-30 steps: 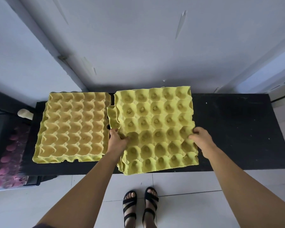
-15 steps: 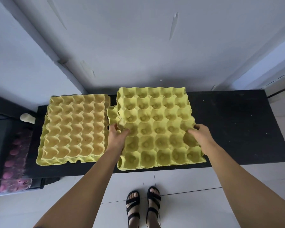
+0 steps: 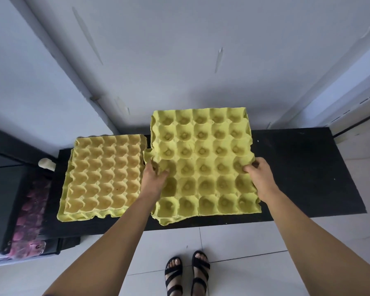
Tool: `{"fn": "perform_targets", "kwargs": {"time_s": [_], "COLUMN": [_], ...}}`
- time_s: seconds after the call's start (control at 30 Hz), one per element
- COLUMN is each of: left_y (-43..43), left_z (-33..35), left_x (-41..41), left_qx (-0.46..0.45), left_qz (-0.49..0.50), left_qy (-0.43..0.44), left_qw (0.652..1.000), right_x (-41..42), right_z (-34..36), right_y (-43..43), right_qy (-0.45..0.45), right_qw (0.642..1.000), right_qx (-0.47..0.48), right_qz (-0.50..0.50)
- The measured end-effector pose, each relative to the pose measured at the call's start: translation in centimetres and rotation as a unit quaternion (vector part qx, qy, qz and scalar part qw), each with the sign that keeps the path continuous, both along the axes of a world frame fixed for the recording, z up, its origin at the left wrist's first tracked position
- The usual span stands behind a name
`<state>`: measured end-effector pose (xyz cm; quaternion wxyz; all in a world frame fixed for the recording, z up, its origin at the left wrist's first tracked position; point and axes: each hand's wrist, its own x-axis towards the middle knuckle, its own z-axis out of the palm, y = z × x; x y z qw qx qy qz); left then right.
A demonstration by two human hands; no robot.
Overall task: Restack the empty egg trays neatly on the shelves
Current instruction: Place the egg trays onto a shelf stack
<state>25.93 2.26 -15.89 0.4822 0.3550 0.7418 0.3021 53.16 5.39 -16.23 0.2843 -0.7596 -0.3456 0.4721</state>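
Observation:
A yellow-green egg tray (image 3: 203, 161) sits squarely over other trays on the black shelf (image 3: 303, 171), a lower tray's edge poking out at the front left. My left hand (image 3: 154, 178) grips its left edge, thumb inside a cup. My right hand (image 3: 259, 176) grips the right edge with fingers curled over the rim. A second stack of yellow egg trays (image 3: 104, 176) lies on the shelf to the left, untouched.
A pink egg tray (image 3: 28, 221) lies on a lower dark surface at far left, near a white knob (image 3: 46, 164). The grey wall rises right behind the shelf. My sandalled feet (image 3: 187, 272) stand on white floor tiles.
The held tray has turned from skewed to square and shifted back toward the wall, settling over the trays beneath. Both hands kept their grip on its sides.

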Motion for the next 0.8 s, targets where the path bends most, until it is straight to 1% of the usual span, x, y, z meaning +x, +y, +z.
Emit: {"fn": "perform_targets", "kwargs": {"time_s": [0.07,0.1,0.13,0.17,0.2,0.23,0.27,0.3,0.33,0.37,0.4,0.43,0.47,0.57,0.6,0.67,0.7,0.8], "left_y": [-0.1,-0.3,-0.6,-1.1,-1.5,-1.8,-2.1,-2.3,-2.7,-3.1,-3.5,-3.8,-4.0,-5.5,-6.2,-8.0,-9.0,-12.2], "left_z": [1.6,2.7,3.7,4.9,6.2,7.5,8.9,10.0,10.9,11.6,12.5,13.1,13.3,15.2,16.2,18.3,19.5,23.3], "left_x": [-0.1,-0.1,0.0,0.1,0.4,0.7,0.9,1.0,1.0,0.8,0.6,0.4,0.0,-1.5,-1.9,-2.6,-2.9,-4.1], "left_qx": [0.029,0.044,0.078,0.139,0.217,0.28,0.303,0.297,0.303,0.316,0.32,0.313,0.304,0.302,0.296,0.291,0.286,0.27], "left_qz": [-0.019,-0.041,-0.076,-0.13,-0.19,-0.262,-0.355,-0.434,-0.484,-0.508,-0.514,-0.518,-0.51,-0.458,-0.449,-0.422,-0.405,-0.356], "left_qy": [0.081,0.152,0.241,0.33,0.393,0.432,0.446,0.453,0.466,0.48,0.498,0.515,0.526,0.553,0.565,0.573,0.581,0.614], "left_qw": [0.996,0.987,0.964,0.925,0.873,0.816,0.764,0.72,0.676,0.642,0.62,0.607,0.609,0.627,0.626,0.639,0.646,0.651], "right_x": [-0.4,-0.6,-0.8,-1.1,-1.4,-1.6,-1.9,-2.1,-2.5,-2.8,-3.1,-3.5,-3.8,-5.5,-6.1,-7.5,-8.1,-10.2], "right_z": [1.7,2.6,3.4,4.3,5.4,6.4,7.5,8.4,9.6,10.7,11.9,12.9,13.8,17.0,18.1,20.1,21.1,24.6], "right_y": [-0.2,-0.3,-0.2,-0.2,-0.3,-0.2,-0.2,0.0,0.1,0.2,0.3,0.4,0.5,-0.3,-0.7,-1.5,-2.1,-4.1], "right_qy": [0.013,0.019,0.023,0.029,0.036,0.043,0.052,0.059,0.067,0.072,0.077,0.083,0.088,0.095,0.091,0.081,0.081,0.097], "right_qw": [1.0,1.0,1.0,0.999,0.999,0.999,0.998,0.998,0.997,0.997,0.997,0.996,0.996,0.993,0.993,0.989,0.986,0.971], "right_qx": [0.005,0.009,0.012,0.018,0.019,0.021,0.021,0.02,0.019,0.017,0.014,0.014,0.012,0.029,0.044,0.083,0.101,0.138], "right_qz": [0.003,0.002,-0.002,-0.006,-0.011,-0.016,-0.019,-0.02,-0.019,-0.018,-0.012,-0.002,0.012,0.057,0.068,0.093,0.107,0.169]}}
